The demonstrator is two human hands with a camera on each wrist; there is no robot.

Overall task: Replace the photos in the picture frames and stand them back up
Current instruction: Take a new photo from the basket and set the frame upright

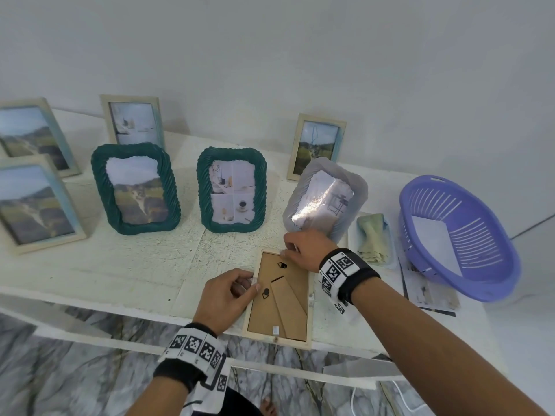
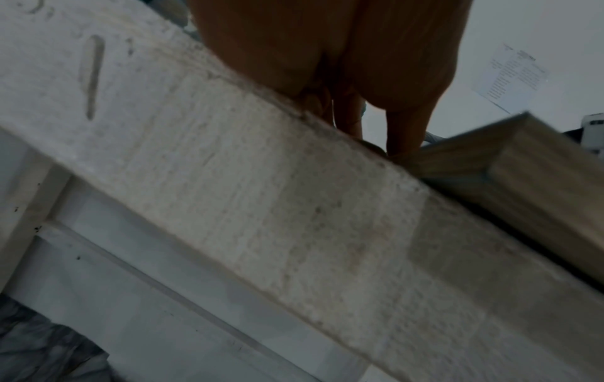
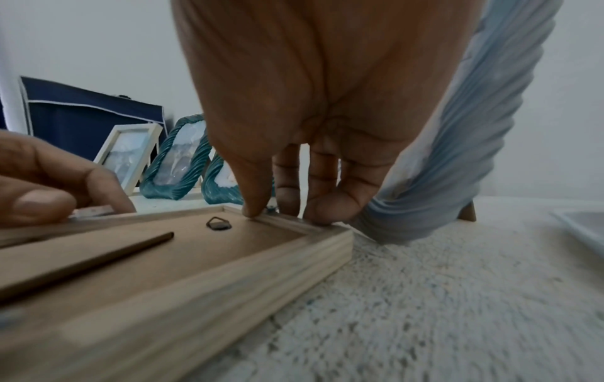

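Item 1: wooden frame [image 1: 277,298], face-down w/ brown backing up, at table [image 1: 120,265] front edge, approx 6 o'clock in head view; near end overhangs the edge slightly.
Item 2: left hand [image 1: 223,298], at frame's 9 o'clock side. Fingers curled, thumb and forefinger pinching frame's left rail at a small tab (contact detail blurred in left wrist view).
Item 3: right hand [image 1: 306,249], at frame's 12 o'clock end. Fingers bent down, tips pressing on top rail; thumb tip [image 3: 253,209] on inner lip by a black turn clip [image 3: 218,223].
Item 4: grey frame [image 1: 326,199], upright, just behind right hand.
Item 5: two green frames [image 1: 135,187], standing, 11 o'clock.
Item 6: purple basket [image 1: 459,235], 2 o'clock, paper inside.
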